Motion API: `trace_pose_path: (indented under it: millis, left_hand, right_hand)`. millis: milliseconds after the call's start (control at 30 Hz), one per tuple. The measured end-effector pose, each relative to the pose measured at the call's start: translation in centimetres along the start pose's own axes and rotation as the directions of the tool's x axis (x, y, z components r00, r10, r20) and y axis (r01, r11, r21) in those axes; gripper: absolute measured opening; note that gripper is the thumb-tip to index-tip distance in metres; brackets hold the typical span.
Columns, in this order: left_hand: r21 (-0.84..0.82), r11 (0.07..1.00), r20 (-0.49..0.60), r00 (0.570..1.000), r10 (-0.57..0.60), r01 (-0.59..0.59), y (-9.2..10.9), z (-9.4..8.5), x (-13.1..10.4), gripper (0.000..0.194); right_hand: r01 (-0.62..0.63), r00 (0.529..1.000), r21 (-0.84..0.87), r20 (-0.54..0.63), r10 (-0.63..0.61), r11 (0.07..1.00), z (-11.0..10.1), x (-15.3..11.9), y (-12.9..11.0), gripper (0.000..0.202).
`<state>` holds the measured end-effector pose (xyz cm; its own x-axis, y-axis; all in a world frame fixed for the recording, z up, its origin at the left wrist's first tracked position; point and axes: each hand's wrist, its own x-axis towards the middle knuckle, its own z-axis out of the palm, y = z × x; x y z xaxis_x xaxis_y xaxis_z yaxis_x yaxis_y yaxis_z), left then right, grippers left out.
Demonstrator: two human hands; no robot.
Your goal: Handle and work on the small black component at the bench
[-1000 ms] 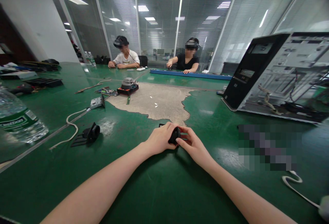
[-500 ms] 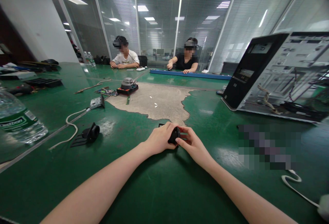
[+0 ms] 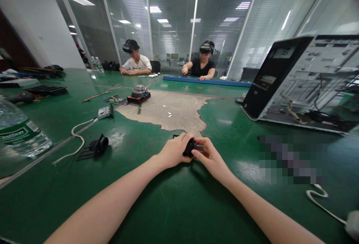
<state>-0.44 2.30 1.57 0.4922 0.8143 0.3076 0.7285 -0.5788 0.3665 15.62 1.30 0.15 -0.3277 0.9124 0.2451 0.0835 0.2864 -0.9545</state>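
Observation:
A small black part [image 3: 189,148] is held between my two hands over the green table [image 3: 168,199], at the centre of the view. My left hand [image 3: 174,150] is closed round its left side, with the fingers behind it. From the right, the thumb and fingers of my right hand [image 3: 208,155] grip the same part. A thin black edge of it sticks out above my left hand. Much of the part is covered by my fingers. To the left, another black part [image 3: 98,146] with prongs lies on the table.
An open computer case [image 3: 280,79] stands at the right. A water bottle [image 3: 22,132] is at the left, near a metal bracket [image 3: 104,112] and a white cord [image 3: 81,136]. Two people sit across the table by a blue bar [image 3: 207,81]. A speaker-like unit [image 3: 138,93] lies mid-table.

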Motion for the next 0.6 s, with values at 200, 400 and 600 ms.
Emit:
trace_pose_path:
  millis: [200, 400, 600]
  left_hand:
    - [0.008, 1.0, 0.018, 1.0, -0.007, 0.007, 0.13, -0.25, -0.04, 0.063]
    - [0.014, 1.0, 0.019, 1.0, -0.022, 0.022, 0.1, -0.1, 0.02, 0.061]
    - [0.011, 1.0, 0.011, 1.0, -0.011, 0.011, 0.0, 0.05, 0.09, 0.06]
  right_hand:
    - [-0.002, 0.999, 0.013, 0.053, 0.002, 1.0, -0.2, -0.14, -0.15, 0.029]
    - [0.002, 1.0, 0.016, 0.028, -0.003, 1.0, -0.18, -0.2, -0.18, 0.019]
    - [-0.028, 0.999, -0.01, 0.017, 0.028, 1.0, -0.14, 0.0, -0.13, 0.031]
